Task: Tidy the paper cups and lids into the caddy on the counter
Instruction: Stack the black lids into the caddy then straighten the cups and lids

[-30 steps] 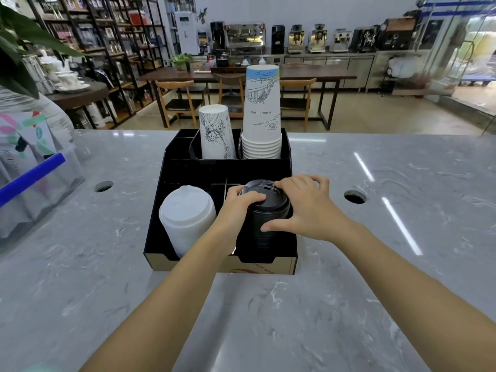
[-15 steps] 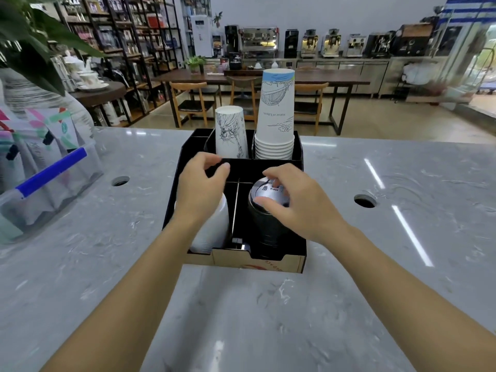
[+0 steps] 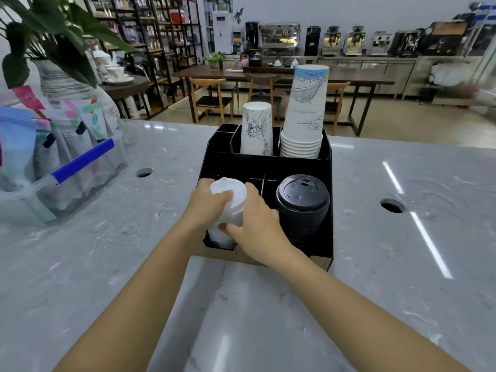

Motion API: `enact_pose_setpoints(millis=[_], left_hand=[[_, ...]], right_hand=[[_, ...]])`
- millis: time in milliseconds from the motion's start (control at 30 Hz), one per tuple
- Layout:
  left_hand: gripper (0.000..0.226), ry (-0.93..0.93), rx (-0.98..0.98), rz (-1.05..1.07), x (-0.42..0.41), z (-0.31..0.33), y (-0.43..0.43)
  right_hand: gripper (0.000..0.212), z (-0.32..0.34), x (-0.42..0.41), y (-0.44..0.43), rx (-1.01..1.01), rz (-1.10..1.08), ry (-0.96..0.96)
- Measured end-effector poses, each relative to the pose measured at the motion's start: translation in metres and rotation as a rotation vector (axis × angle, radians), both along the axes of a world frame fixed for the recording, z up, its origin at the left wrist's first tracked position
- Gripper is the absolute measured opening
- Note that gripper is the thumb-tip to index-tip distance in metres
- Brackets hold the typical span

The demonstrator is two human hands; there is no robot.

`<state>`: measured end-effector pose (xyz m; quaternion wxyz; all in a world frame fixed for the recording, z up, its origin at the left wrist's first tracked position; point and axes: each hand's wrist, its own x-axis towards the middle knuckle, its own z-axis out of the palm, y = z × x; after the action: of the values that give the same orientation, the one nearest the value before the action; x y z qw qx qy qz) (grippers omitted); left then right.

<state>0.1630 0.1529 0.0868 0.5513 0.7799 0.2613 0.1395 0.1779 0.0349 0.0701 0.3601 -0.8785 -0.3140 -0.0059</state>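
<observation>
1. Head view: the white lid stack [image 3: 228, 210] sits in the front-left compartment of the caddy [image 3: 328, 210], leaning a little, with both hands closed around it.
2. The left hand [image 3: 208, 204] wraps the stack's far left side, its fingers [image 3: 221, 196] curled over the top lid; this looks like a steadying hold so the lids stay nested.
3. The right hand [image 3: 257, 221] presses the stack's near right side, its fingers [image 3: 228, 228] narrow and clamped low on the lids, likely squaring the stack upright in its slot.
4. Right of that slot, past a thin divider, the black lid stack [image 3: 302, 202] fills the caddy's front-right compartment, with no hand on it.
5. In the caddy's back row stand a short cup stack [image 3: 256, 130] and, to its right, a tall cup stack [image 3: 304, 116], upside down so the rims stay protected.
6. The caddy rests on the grey marble worktop [image 3: 402, 277]; a clear bin of packets [image 3: 53, 170] stands well apart to the caddy's left.
</observation>
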Motion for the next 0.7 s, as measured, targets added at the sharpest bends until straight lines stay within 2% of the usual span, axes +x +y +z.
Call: enact_pose_setpoints(millis=[100,300,467,700], left_hand=[[0.045,-0.009,-0.094,0.01,-0.001,-0.003,0.002],[0.039,-0.037,-0.136,-0.018,0.002,-0.001,0.008],[0.041,-0.062,0.033,-0.021,0.001,-0.008,0.004],[0.051,0.017,0.241,0.042,-0.002,-0.01,-0.001]], right_hand=[[0.072,-0.003,0.001,0.002,-0.019,-0.009,0.001],[0.056,0.001,0.001,-0.005,-0.129,-0.035,-0.107],[0.047,0.01,0.004,-0.005,-0.146,0.002,-0.065],[0.036,0.017,0.003,-0.012,-0.091,0.09,0.074]])
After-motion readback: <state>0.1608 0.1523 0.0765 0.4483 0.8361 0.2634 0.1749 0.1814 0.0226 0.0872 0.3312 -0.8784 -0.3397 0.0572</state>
